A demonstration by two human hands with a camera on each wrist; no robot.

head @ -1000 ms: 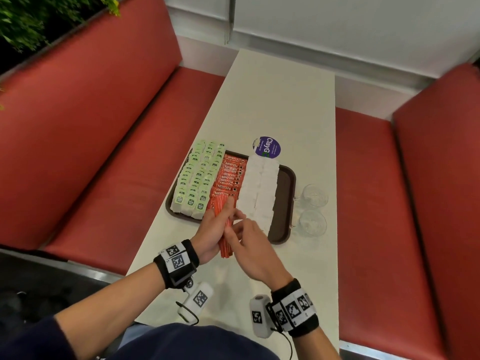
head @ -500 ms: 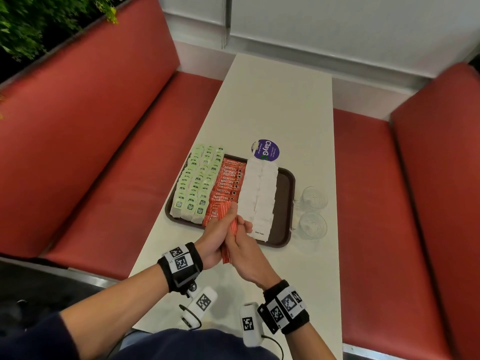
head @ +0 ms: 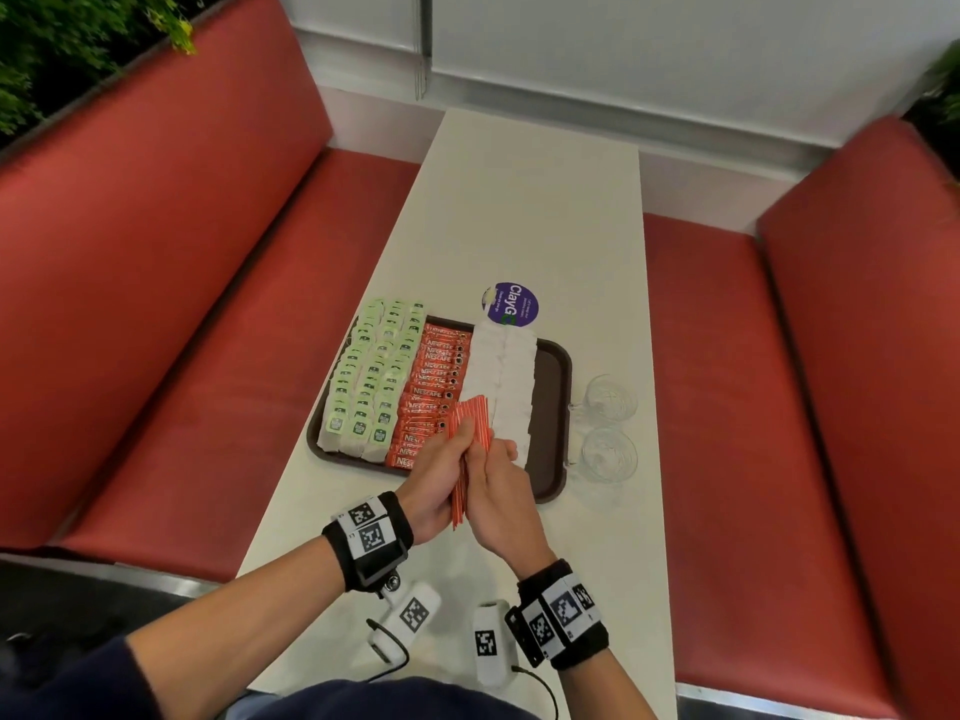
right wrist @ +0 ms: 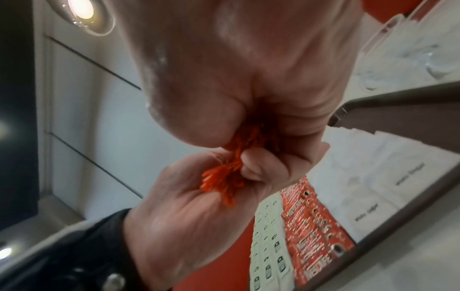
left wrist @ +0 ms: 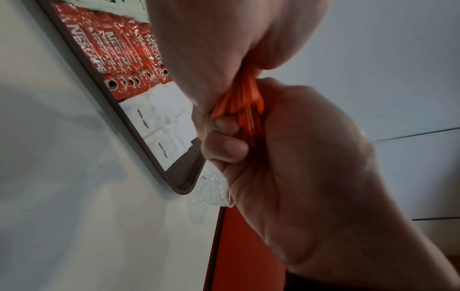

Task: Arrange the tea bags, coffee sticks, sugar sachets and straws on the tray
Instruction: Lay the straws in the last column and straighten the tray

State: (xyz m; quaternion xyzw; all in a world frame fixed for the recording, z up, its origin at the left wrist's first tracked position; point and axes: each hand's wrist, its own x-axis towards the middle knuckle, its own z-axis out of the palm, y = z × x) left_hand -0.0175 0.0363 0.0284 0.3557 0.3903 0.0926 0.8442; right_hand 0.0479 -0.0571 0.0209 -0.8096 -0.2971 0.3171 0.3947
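Both hands, left hand [head: 435,478] and right hand [head: 497,493], have fingers clamped around the orange straws [head: 470,433] just above the tray [head: 551,387], where a loosened squeeze could scatter them over the sugar sachets [head: 506,387].

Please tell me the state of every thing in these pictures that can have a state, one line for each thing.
Bundle of orange straws: held above the tray, gripped by both hands.
Left hand: gripping the straws.
Right hand: gripping the straws.
Brown plastic tray: flat on the table, right strip bare.
Green tea bags: in rows on tray.
Red coffee sticks: in a row.
White sugar sachets: in rows.
Two glass cups: upright, empty.
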